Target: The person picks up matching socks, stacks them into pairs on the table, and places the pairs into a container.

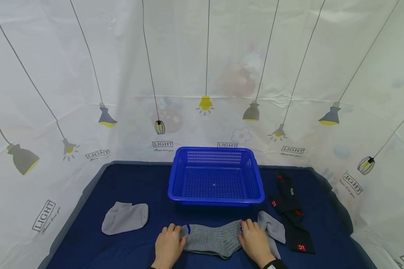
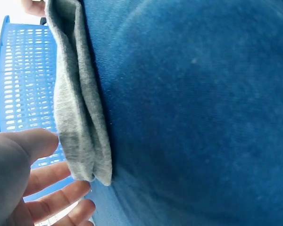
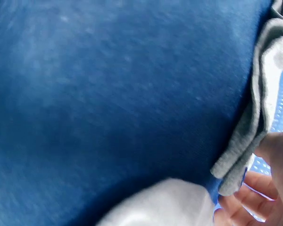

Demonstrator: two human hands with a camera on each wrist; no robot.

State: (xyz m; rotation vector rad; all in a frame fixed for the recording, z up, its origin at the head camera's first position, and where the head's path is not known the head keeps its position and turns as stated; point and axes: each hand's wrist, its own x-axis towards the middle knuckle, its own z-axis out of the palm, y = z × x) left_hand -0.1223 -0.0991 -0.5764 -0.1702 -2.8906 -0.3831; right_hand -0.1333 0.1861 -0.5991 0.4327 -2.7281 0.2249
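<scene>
**Gray socks (image 1: 210,241) stacked; arranging looks partway**

A blue basket (image 1: 215,200) stands at the back edge of the surface (image 1: 131,183). Black socks (image 1: 288,203) straggle near the right edge, apparently left to arrange. Your gray socks lie midway between the side edges, left hand (image 1: 168,243) and right hand (image 1: 255,242) touching their ends, fingers loosely spread. Near the left edge, pale socks (image 1: 125,219) look matched; crumpled socks (image 1: 274,228) by your right hand don't.

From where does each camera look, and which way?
Head: worn on the head, facing forward and down at basket and ribbed socks; left hand and right hand show.
Left wrist: worn there, facing the socks; left hand and part of the right show.
Right wrist: worn there, facing the socks; right hand shows.
Wrist views share socks and basket.
</scene>
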